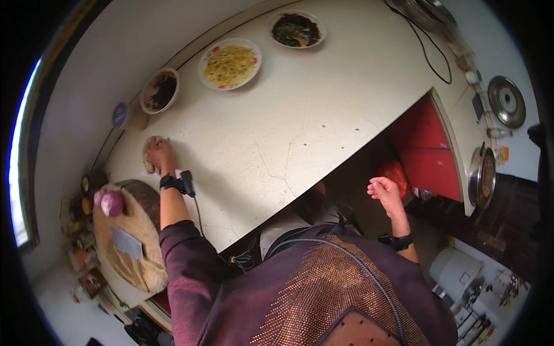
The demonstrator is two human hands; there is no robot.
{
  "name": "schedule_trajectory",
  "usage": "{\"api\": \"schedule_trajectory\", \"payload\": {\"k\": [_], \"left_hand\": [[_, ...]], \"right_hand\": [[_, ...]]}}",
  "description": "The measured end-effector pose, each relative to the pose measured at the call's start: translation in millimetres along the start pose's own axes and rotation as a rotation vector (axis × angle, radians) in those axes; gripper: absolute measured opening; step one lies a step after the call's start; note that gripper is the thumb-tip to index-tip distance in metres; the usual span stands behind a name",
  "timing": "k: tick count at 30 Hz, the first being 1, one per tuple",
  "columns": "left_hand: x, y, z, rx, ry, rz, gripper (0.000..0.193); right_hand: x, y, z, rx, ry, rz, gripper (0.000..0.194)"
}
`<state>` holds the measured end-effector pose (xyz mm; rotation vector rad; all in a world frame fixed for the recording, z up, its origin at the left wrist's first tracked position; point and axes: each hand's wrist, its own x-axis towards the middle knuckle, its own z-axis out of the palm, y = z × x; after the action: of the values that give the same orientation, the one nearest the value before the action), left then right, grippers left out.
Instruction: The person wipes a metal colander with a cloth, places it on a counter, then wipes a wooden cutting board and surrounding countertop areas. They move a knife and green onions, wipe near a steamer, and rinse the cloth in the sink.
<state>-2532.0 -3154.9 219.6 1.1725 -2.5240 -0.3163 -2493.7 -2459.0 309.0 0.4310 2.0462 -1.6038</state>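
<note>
My left hand [160, 153] presses on a bunched pale cloth [149, 164] at the left part of the white countertop [242, 142]. Its fingers curl over the cloth. Just beyond it stands a white bowl of dark food [160, 91], with a blue round object [120, 115] beside it. My right hand [384, 192] hangs in the air off the counter's front edge, its fingers loosely bent, holding nothing that I can see. Nearer me on the left, a cleaver blade [127, 243] lies on a thick round wooden chopping board [108, 233] with red onions [112, 203].
A plate of yellow shredded food [230, 64] and a bowl of dark and green food [297, 29] stand along the back wall. A black cable [428, 56] lies at the upper right, above red cabinet doors [426, 151]. Jars and bottles crowd the far left.
</note>
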Motion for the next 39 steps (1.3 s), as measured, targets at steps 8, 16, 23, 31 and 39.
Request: {"api": "schedule_trajectory", "payload": {"k": [8,16,23,31,39], "left_hand": [[-286.8,245.5,41.1,-0.880,-0.624,0.792,0.034],[-311.0,346.4,-8.9,-1.044,-1.257,0.445,0.032],[-274.8,391.9,73.0,-0.614,-0.569,0.902,0.051],[-398.7,323.8,-40.4,-1.015,-1.524,0.529,0.033],[-255.4,156.9,-75.5,-0.484,-0.238,0.585,0.039]], "right_hand": [[-1.5,31.8,-1.9,0.111,0.033,0.104,0.021],[-41.3,57.4,-66.3,0.151,0.209,0.092,0.023],[-79.7,105.4,-83.0,0.270,0.328,0.240,0.022],[-73.0,91.0,-106.8,0.183,0.238,0.157,0.025],[-19.9,80.0,-94.9,0.050,0.059,0.277,0.020]]}}
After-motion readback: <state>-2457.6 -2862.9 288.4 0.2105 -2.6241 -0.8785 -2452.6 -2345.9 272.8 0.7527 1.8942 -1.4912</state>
